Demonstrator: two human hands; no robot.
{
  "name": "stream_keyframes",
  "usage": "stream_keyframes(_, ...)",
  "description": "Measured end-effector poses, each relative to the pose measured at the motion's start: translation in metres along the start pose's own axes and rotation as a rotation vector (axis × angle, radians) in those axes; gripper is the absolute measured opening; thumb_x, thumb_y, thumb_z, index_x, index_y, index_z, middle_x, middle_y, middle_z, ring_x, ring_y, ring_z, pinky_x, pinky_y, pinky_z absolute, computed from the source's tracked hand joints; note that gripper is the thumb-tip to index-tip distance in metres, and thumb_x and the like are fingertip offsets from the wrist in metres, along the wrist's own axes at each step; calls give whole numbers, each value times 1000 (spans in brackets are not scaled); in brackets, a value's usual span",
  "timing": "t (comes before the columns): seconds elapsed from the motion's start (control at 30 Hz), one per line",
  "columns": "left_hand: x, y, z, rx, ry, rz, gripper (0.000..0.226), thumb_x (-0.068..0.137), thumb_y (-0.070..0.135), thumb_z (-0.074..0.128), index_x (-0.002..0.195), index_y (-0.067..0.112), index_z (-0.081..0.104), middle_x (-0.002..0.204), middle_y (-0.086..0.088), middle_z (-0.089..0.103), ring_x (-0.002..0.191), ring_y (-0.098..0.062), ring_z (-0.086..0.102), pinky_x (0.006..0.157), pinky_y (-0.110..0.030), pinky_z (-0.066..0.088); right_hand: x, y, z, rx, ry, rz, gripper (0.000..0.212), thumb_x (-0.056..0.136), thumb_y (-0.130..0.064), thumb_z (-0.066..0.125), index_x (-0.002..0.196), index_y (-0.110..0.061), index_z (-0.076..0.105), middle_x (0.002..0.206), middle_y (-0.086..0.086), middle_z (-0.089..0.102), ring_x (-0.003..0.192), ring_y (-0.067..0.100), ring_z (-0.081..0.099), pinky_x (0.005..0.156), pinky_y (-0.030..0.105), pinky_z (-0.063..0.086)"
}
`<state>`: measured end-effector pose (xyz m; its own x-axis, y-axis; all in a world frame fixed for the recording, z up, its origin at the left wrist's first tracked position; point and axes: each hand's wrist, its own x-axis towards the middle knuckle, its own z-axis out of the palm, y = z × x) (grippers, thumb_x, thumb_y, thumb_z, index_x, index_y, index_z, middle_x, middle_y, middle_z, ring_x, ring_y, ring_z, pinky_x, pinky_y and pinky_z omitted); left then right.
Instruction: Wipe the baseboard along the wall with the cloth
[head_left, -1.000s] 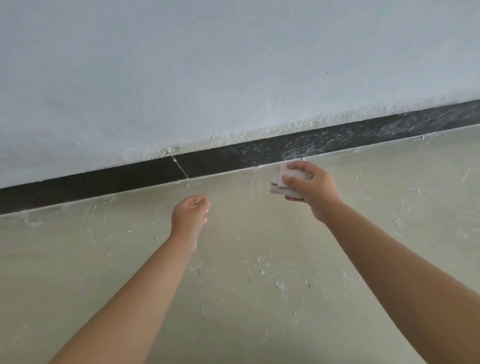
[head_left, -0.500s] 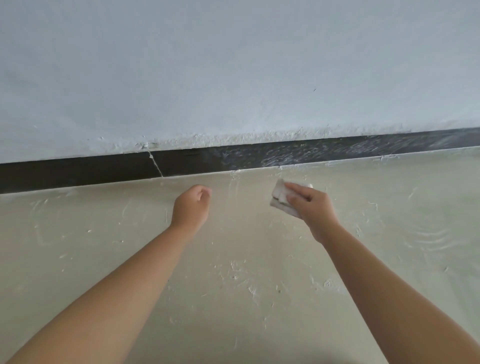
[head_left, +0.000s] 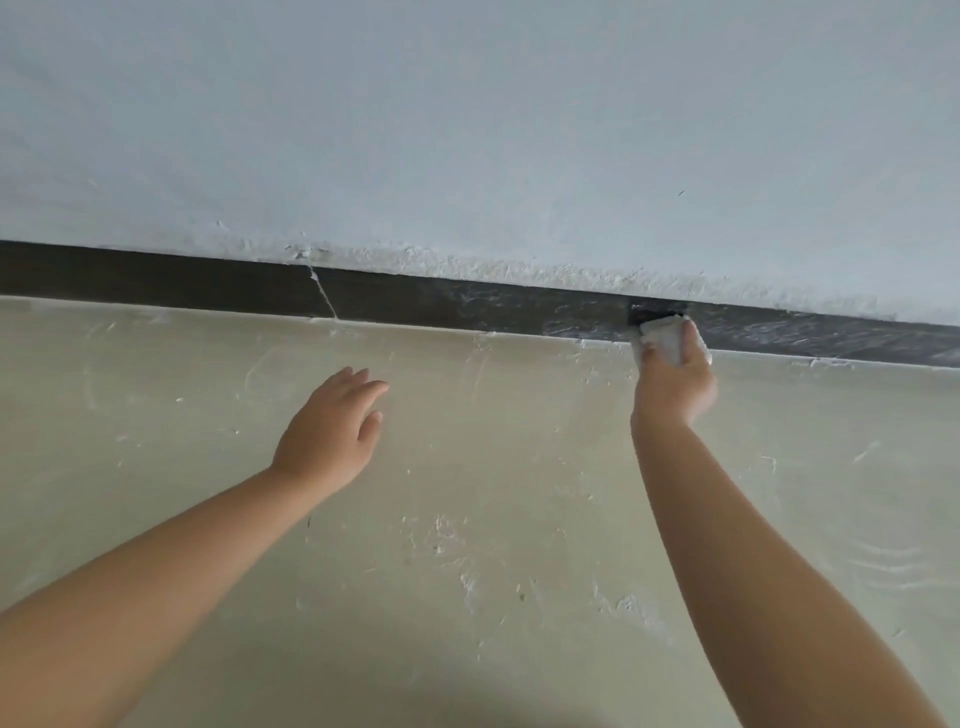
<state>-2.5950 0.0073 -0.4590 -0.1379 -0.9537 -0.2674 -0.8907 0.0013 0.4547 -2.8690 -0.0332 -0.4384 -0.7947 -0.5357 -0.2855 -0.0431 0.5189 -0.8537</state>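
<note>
Head view: mid-wipe, by the look of it, with right hand pressing folded white cloth flat against dark baseboard right of centre, fingers wrapped over the pad, thumb beneath. Left hand spread and holding nothing, low over pale floor at centre left. Baseboard long axis across the whole frame, upper left down to right edge, under the blue-grey wall; white smears thick right of the cloth. Next, probably: firm pressure, sliding along that line towards the right edge
</note>
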Motion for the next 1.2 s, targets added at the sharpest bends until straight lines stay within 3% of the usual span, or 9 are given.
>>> stream_keyframes(0.13,17,6,6,68,-20,-17,39,94,11,43,133,5,44,146,-14,34,140,-28,21,110,-39,23,7,16,1,239,78,143,45,87,-3,57,129,-18,53,128,-3,55,100,6,53,80,5,36)
stream_keyframes(0.33,36,-3,14,197,-42,103,37,91,6,50,127,0,50,142,-20,38,137,-35,27,110,-42,25,14,15,2,334,90,213,53,84,9,48,128,-19,54,104,-14,53,87,13,56,94,26,47)
stream_keyframes(0.47,41,-25,19,273,-25,220,27,73,-6,67,100,-9,64,112,-31,60,111,-50,51,84,-57,45,11,-2,3,381,73,198,56,87,11,44,134,-19,47,92,-21,48,63,0,49,85,19,45)
stream_keyframes(0.57,51,-24,15,376,-9,339,31,78,14,47,91,-6,67,101,-27,65,96,-47,62,71,-55,51,-1,0,1,152,0,160,50,92,-7,50,138,-26,42,99,-17,50,82,6,50,77,12,38)
stream_keyframes(0.7,59,-24,24,371,8,498,43,83,26,37,101,-1,64,107,-24,65,97,-42,63,89,-42,42,-2,7,-12,-147,35,93,44,94,-14,46,137,-24,43,126,3,56,108,23,56,85,22,40)
stream_keyframes(0.83,53,-23,43,315,79,464,49,99,37,12,119,4,44,116,-25,61,106,-41,59,94,-43,26,4,3,-28,-225,103,21,41,93,-8,44,133,-17,50,129,5,57,112,24,57,92,22,42)
stream_keyframes(0.93,49,-23,52,298,91,425,57,96,38,19,116,-1,54,119,-25,59,109,-41,57,96,-43,24,9,-3,-21,-88,159,16,51,89,5,40,134,-16,48,123,3,54,115,24,56,87,14,43)
stream_keyframes(1.03,50,-21,55,290,112,412,53,84,32,34,111,-4,62,121,-24,58,112,-38,56,97,-41,24,20,-6,-11,188,259,93,65,83,18,33,136,-18,44,125,3,48,111,36,58,55,7,50)
stream_keyframes(1.2,49,-22,61,256,175,415,64,98,38,13,113,-1,61,124,-23,56,121,-28,35,98,-45,22,28,0,-6,213,264,145,62,89,1,41,140,-31,30,130,4,50,119,30,54,51,2,42)
